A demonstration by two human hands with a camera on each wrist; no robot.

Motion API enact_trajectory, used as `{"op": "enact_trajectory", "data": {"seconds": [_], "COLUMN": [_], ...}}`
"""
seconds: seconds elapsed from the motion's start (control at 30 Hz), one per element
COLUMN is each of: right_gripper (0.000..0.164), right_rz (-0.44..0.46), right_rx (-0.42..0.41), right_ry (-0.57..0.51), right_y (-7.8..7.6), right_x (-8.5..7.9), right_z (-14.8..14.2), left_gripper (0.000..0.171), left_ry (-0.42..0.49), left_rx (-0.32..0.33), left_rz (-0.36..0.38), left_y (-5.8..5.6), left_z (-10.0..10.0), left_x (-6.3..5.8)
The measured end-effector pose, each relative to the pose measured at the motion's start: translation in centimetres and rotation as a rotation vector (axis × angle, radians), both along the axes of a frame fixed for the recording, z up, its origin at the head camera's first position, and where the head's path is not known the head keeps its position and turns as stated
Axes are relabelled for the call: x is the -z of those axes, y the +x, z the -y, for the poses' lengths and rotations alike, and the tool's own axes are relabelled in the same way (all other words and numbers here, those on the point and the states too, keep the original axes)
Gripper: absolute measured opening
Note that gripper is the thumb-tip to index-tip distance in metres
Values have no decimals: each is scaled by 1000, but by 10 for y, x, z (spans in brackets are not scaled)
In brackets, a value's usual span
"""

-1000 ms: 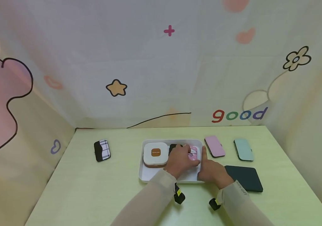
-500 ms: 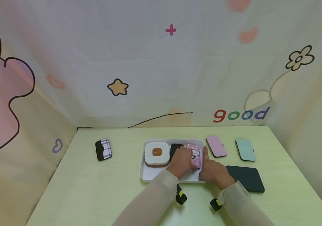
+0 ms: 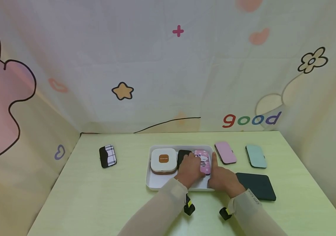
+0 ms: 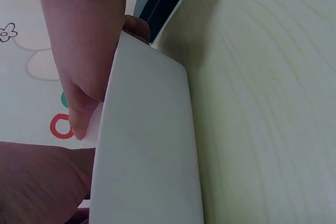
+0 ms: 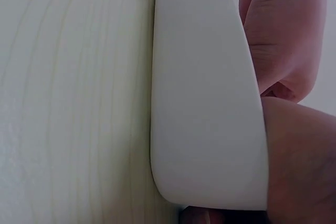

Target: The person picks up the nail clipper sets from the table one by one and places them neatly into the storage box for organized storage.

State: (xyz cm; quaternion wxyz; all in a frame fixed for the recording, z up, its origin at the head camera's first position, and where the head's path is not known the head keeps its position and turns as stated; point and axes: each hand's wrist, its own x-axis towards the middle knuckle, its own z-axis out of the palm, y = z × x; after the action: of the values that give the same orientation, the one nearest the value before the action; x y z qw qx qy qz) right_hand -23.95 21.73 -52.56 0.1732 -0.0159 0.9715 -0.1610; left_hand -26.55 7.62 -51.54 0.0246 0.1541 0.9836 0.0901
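My left hand (image 3: 189, 169) reaches into the white tray (image 3: 159, 186), with the thumb at the near edge of a pink cartoon-print case (image 3: 204, 164) and the fingers at its left side. That case lies at the tray's right end. Partly covered by the left hand, a black case (image 3: 182, 154) sits beside it. A white rounded case (image 3: 163, 160) with a brown label fills the tray's left part. My right hand (image 3: 223, 178) holds the tray's near right corner, its index finger straight along the right wall. In the right wrist view the tray wall (image 5: 205, 103) hides much of the work.
Left of the tray lies a black-and-plaid case (image 3: 107, 156). To the right are a pink case (image 3: 225, 153), a mint-green case (image 3: 255, 156) and a dark flat case (image 3: 257, 186), close by the right hand. A printed curtain (image 3: 156, 65) hangs behind the table.
The pink cartoon-print case has come down flat at the tray's right end, with my left hand on it, and more of the black case shows. My right hand has kept its place on the tray.
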Motion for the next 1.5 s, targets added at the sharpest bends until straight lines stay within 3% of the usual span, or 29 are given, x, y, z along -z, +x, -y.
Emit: {"op": "enact_trajectory", "data": {"seconds": [0.2,0.37,0.57,0.73,1.07,1.3,1.5], "right_gripper": [112,110,109,108,108,108,107], "right_rz": [-1,23,52,56,37,57,55], "right_rx": [-5,1,17,23,17,36,44], "right_ry": [-5,-6,7,10,1,-23,-33], "right_y": [-1,-1,-1,-1,1,3,3], "right_x": [-1,-2,-4,-4,-5,-5,-3], "right_z": [1,1,1,2,2,4,4], "left_gripper": [54,50,40,33,32,38,47], "left_ry": [7,103,253,359,442,393,309], "left_rx": [6,50,46,-25,-154,-287,-401], "left_rz": [12,27,-47,-122,-256,-270,-207], "left_y": [-2,-3,-3,-2,0,-6,-10], "left_z": [3,16,43,72,142,200,252], "left_x": [0,-1,-5,-17,-33,-23,-8]}}
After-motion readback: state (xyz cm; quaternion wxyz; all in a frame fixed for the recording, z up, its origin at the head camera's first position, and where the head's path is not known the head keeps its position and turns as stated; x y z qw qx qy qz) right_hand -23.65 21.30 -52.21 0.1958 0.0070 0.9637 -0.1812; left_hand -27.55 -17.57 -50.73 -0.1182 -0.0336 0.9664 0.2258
